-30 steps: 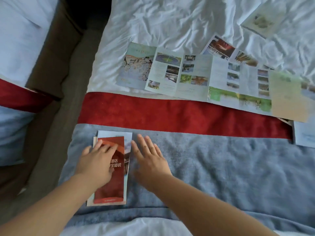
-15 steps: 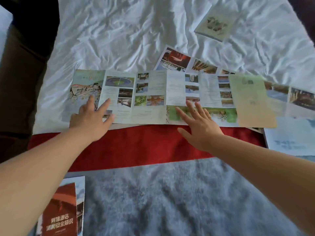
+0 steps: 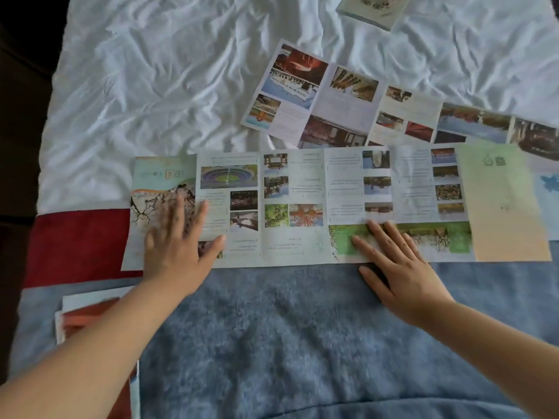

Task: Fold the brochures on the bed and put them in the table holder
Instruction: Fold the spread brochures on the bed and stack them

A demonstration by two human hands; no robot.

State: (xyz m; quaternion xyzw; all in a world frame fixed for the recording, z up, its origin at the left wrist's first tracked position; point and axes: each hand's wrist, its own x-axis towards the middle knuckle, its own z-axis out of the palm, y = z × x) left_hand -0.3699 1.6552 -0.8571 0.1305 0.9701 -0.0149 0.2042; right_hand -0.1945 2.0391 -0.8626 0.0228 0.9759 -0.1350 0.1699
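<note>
The bed fills the view, with a crumpled white sheet over its far part. A grey-blue blanket covers the near part, and a red band shows between the two toward the left edge. A long unfolded brochure lies flat across the middle of the bed, reaching from near the left edge almost to the right edge. Its near edge lies along the far edge of the blanket. A second unfolded brochure lies beyond it on the sheet, running at an angle to the right edge and tucked partly under the long one. A folded brochure with a red cover sits on the blanket at the left edge, partly hidden by the left forearm. A small booklet lies at the far edge.

The left hand, blurred, lies flat with fingers spread on the long brochure's left panels. The right hand is also flat and spread, with its fingers on the brochure's near edge and its palm on the blanket. Neither hand grips anything.
</note>
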